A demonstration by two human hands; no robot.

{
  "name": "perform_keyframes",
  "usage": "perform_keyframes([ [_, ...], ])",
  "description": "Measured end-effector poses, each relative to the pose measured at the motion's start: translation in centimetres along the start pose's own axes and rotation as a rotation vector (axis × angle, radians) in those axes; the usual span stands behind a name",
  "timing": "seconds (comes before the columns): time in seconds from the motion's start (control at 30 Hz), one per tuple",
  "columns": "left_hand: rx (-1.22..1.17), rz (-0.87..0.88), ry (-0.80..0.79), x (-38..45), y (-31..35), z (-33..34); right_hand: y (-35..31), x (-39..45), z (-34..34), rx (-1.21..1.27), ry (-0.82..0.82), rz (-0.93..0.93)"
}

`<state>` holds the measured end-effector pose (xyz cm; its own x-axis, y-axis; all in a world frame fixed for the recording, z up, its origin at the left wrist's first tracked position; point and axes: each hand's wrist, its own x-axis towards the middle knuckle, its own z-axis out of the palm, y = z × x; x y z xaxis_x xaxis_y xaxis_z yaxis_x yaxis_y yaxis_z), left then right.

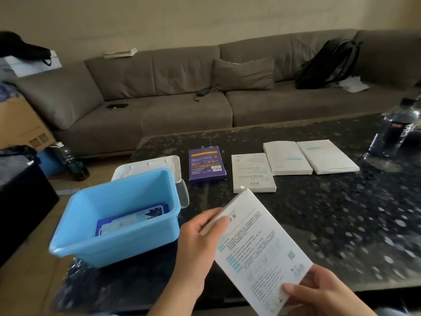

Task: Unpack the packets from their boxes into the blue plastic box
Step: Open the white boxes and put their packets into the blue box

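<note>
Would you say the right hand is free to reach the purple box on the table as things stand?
Probably not yet: the right hand and left hand both hold the white box. The tabletop toward the purple box looks unobstructed otherwise.

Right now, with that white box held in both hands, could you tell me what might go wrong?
1. The blue plastic box overhangs the table edge at its near left corner; a bump could tip it off.
2. The held white box is gripped only at its edges by the left hand and right hand; packets could slide out when opened.
</note>
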<state>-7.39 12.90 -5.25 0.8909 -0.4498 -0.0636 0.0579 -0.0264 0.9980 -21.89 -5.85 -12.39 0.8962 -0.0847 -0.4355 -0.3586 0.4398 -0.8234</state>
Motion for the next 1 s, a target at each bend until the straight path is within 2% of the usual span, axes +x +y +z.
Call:
perform_keyframes([
  [0.13, 0.029, 0.141, 0.016, -0.4, 0.2, -0.1, 0.3, -0.1, 0.6, -0.038, 0.023, -0.040],
  [0.27, -0.025, 0.181, 0.064, -0.5, 0.5, -0.1, 0.4, -0.2, 0.9, -0.061, 0.006, -0.069],
  [0.5, -0.033, 0.160, -0.079, -0.5, 1.3, -0.5, 0.5, -0.2, 1.6, -0.097, 0.022, -0.040],
  [0.77, 0.067, 0.293, -0.084, -0.3, 1.3, -1.0, 0.3, -0.3, 2.6, -0.162, 0.098, -0.056],
  [0.87, 0.050, 0.295, 0.005, 0.5, 1.1, -1.3, -0.5, -0.6, 3.0, -0.368, 0.178, -0.167],
  [1.0, 0.025, 0.177, 0.083, 1.9, 0.5, -1.3, -1.3, -0.7, 3.2, -0.547, 0.389, -0.480],
])
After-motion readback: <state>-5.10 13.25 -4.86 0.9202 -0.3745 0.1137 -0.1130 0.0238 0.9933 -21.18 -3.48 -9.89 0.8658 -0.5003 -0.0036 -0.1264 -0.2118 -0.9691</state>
